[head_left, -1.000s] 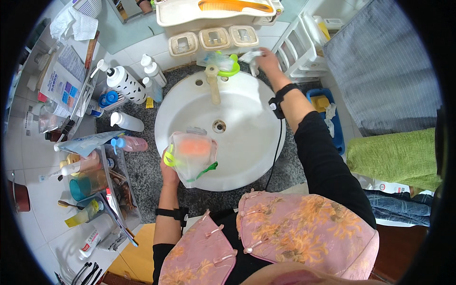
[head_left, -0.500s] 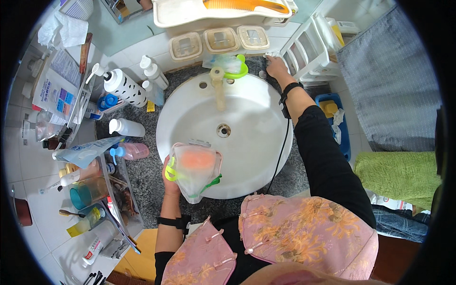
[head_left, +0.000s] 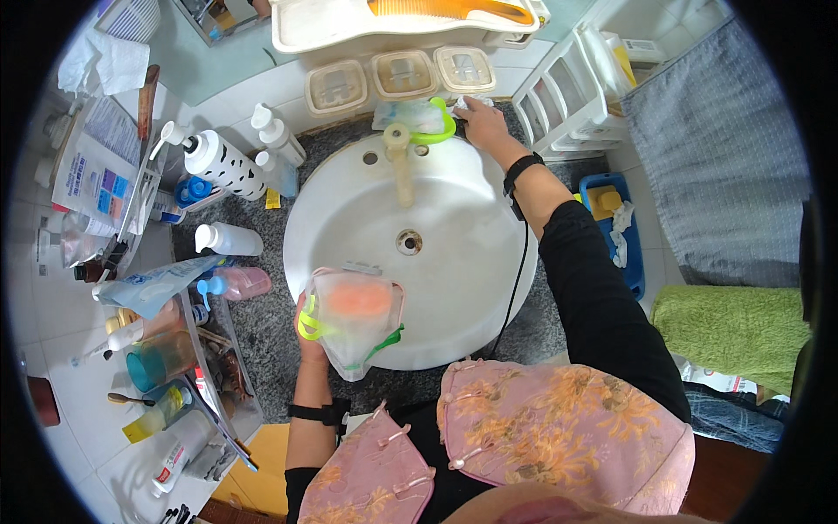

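My left hand (head_left: 311,348) is closed round the side of a translucent white drawstring bag (head_left: 353,336) over the near left of the white sink (head_left: 454,297). Something orange shows through the bag; a yellow-green loop and a green cord stick out of it. The bag hides most of my fingers. At the back right of the counter, my right hand (head_left: 487,129) presses a crumpled white tissue (head_left: 472,102) with its fingertips. Just left of it lies a bright green curved thing (head_left: 436,127) with a clear plastic packet (head_left: 403,116), behind the beige faucet (head_left: 398,162).
Pump bottles (head_left: 229,163) and a pink bottle (head_left: 242,282) stand along the left counter, beside a crowded rack (head_left: 218,349). White drawers (head_left: 567,96) rise at the back right. A blue basin (head_left: 630,262) and green towel (head_left: 724,327) are at the right.
My right hand has slid left along the back counter, with the white tissue under its fingers, closer to the green thing. My left hand still holds the bag in nearly the same place.
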Available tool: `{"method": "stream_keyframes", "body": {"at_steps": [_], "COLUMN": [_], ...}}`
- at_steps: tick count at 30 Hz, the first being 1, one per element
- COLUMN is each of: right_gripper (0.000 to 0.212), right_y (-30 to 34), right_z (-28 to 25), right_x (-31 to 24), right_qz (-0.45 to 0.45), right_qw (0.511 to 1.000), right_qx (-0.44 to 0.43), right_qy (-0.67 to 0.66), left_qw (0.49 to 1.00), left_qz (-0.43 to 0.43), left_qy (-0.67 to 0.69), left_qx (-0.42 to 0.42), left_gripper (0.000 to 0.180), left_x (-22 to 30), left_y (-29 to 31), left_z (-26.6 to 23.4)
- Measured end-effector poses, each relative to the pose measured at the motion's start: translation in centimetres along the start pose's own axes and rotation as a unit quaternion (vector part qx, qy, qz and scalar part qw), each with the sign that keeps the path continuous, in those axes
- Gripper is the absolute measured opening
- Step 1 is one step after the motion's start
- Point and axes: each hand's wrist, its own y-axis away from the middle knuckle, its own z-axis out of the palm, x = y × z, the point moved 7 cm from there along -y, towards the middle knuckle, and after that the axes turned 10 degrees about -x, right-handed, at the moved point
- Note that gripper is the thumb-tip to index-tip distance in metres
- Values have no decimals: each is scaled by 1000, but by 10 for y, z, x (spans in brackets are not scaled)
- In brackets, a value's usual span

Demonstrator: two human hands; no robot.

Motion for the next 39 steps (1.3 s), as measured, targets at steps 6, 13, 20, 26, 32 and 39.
{"method": "stream_keyframes", "body": {"at_steps": [6, 13, 20, 26, 32, 39], "right_gripper": [45, 43, 27, 27, 41, 51], "right_y": [5, 35, 99, 62, 6, 12], "right_z": [15, 17, 13, 22, 24, 28], "right_x": [38, 75, 56, 41, 11, 12], "right_qz": [90, 131, 32, -29, -8, 41], "right_qw": [994, 988, 998, 996, 998, 991], "right_qx": [-62, -77, -53, -47, -46, -123], "right_qy": [6, -15, -13, -64, -31, -12], "left_qw": [988, 999, 979, 979, 980, 982], "left_qz": [41, 10, 90, 92, 95, 83], "left_qy": [-133, -13, -176, -167, -161, -151], "left_qx": [-62, -50, -59, -73, -71, -72], "left_gripper": [35, 36, 36, 37, 37, 36], "left_x": [8, 3, 22, 29, 27, 26], "left_y": [0, -2, 4, 5, 4, 4], "left_z": [11, 9, 41, 56, 54, 52]}}
